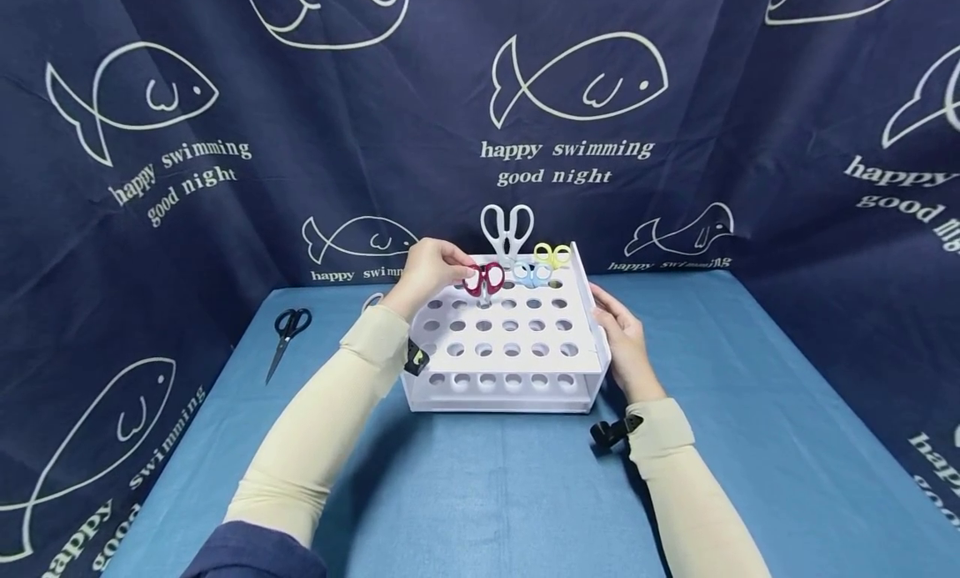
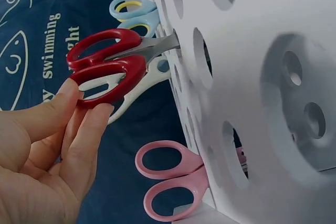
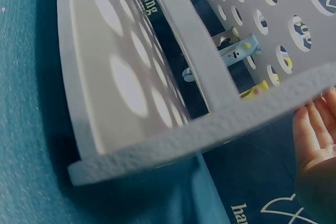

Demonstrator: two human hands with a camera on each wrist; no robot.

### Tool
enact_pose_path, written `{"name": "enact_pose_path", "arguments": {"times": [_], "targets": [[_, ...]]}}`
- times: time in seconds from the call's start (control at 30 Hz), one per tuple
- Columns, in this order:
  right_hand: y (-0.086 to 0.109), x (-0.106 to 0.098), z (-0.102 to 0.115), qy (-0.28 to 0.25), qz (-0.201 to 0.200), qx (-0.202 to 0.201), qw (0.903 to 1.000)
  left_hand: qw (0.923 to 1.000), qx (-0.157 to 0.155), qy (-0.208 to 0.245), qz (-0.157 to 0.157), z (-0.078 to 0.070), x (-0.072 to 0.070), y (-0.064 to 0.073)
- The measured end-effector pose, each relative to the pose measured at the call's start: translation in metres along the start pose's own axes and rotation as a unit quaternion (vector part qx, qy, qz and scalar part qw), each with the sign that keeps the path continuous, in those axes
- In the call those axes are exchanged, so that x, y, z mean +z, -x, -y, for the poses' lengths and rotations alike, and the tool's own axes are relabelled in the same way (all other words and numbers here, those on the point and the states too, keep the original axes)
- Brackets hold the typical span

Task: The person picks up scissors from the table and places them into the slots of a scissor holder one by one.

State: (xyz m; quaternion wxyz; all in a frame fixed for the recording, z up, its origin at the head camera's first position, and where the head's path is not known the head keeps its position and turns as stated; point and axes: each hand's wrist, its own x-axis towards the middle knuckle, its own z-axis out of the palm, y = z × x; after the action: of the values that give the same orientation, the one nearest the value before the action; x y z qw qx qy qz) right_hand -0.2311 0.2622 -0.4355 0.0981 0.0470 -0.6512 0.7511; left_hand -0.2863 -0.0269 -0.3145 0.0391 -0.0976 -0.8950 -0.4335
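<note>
My left hand (image 1: 431,271) pinches one handle loop of the red scissors (image 2: 135,72) between thumb and fingers. Their metal blades go down into a hole near the back of the white rack (image 1: 498,363), with the red handles above the top plate. Along the rack's right side panel, my right hand (image 1: 626,344) rests its fingers, which look nearly straight in the right wrist view. Behind the red pair, white scissors (image 1: 507,248) stand in the rack. Light blue scissors (image 2: 148,22) and yellow scissors (image 1: 552,258) stand at the back right. Pink scissors (image 2: 194,179) show in the left wrist view.
Black scissors (image 1: 285,336) lie on the blue tablecloth (image 1: 487,486) to the left of the rack. A dark blue curtain (image 1: 420,161) with fish drawings hangs behind the table. The rack has two tiers with several rows of round holes.
</note>
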Motion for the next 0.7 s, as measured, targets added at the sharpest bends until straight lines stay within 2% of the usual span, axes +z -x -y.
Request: {"name": "enact_pose_path", "arguments": {"times": [0.13,0.4,0.7], "targets": [[0.0007,0.001,-0.0011,-0.006,0.001,0.001,1.0,1.0,-0.003,-0.002,0.001,0.0015,-0.0014,0.0017],[0.0009,-0.0004,0.0001,-0.007,0.003,0.004,1.0,0.9991,-0.018,0.037,-0.007,0.0063,-0.0028,0.0001],[0.0026,0.0008,0.0008,-0.011,0.002,0.006,0.9999,0.9998,-0.011,0.013,-0.009,0.0078,-0.0031,-0.0016]]}}
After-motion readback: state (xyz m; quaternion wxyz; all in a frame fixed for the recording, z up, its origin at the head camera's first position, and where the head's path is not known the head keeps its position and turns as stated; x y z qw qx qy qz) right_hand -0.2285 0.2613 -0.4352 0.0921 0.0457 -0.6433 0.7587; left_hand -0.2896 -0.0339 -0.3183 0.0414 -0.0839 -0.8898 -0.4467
